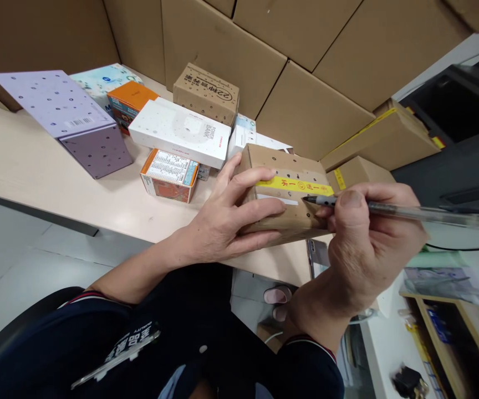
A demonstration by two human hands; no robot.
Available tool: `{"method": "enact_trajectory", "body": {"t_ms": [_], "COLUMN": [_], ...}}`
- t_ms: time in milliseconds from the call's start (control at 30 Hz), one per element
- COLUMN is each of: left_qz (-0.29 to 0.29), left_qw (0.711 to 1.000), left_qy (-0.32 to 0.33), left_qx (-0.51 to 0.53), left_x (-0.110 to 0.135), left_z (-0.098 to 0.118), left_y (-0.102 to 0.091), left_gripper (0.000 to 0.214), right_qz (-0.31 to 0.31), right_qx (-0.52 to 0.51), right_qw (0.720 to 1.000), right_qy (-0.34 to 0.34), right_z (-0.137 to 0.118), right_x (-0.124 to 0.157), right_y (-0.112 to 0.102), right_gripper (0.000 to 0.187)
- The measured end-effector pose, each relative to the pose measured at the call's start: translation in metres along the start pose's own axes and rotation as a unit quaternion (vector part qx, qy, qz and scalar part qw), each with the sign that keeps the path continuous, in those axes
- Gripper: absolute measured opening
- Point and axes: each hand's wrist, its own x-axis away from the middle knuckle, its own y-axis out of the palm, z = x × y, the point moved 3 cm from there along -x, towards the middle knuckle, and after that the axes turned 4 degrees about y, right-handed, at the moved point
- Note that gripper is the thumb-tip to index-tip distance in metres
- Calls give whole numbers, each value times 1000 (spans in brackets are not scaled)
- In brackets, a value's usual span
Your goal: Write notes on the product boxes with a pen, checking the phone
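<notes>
A small brown cardboard box (270,156) sits tilted near the table's front edge, with a strip of yellow printed tape (291,183) across it and small dark marks on its face. My left hand (218,219) grips its left end, fingers spread over the face and thumb at the back edge. Pinched in my right hand (372,249) is a clear-barrelled black pen (401,211). Its tip touches or nearly touches the box beside the tape. Just left of the box lie a white power bank box (181,130) and a small orange-and-white box (168,174), both speckled with marks.
An open lilac box (81,122), an orange box (133,98) and a marked brown carton (206,91) stand farther back on the table (27,144). Large stacked cartons (223,44) wall off the rear. A phone (317,256) lies below my right hand.
</notes>
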Motion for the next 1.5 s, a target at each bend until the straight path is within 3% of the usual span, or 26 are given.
{"method": "enact_trajectory", "body": {"t_ms": [300,433,533,633,733,800,867,933,1000,1067,1233,1500], "left_qz": [7,6,4,5,-1,-1,4,10,14,15,7,11], "left_qw": [1000,1000,1000,999,1000,1000,1000,1000,1000,1000,1000,999], "left_qy": [14,10,11,16,5,3,7,13,17,16,3,13], "left_qx": [-15,-19,-26,-29,-29,-27,-24,-20,-16,-13,-29,-28], "left_x": [1,1,1,1,1,1,1,1,1,1,2,1], "left_z": [1,1,1,2,2,1,1,1,1,1,1,2], "left_y": [1,1,1,0,0,0,1,1,1,1,2,1], "left_gripper": [35,35,36,35,34,35,35,35,34,35,36,37], "right_qz": [-3,-7,54,169,285,297,220,52,-105,-196,-265,-259], "right_qx": [44,19,-53,-162,-168,-145,-115,-28,74,168,316,341], "right_qw": [998,1000,997,972,943,940,951,953,934,906,856,850], "right_qy": [-38,-11,-6,-6,26,83,181,296,334,337,311,308], "right_z": [1,1,3,10,30,51,78,107,129,146,164,168], "right_x": [-2,-2,-1,2,14,25,39,57,74,87,96,102], "right_y": [-2,-1,1,-4,-20,-33,-41,-39,-33,-23,0,12], "right_gripper": [19,22,18,14,21,26,29,28,29,30,27,36]}}
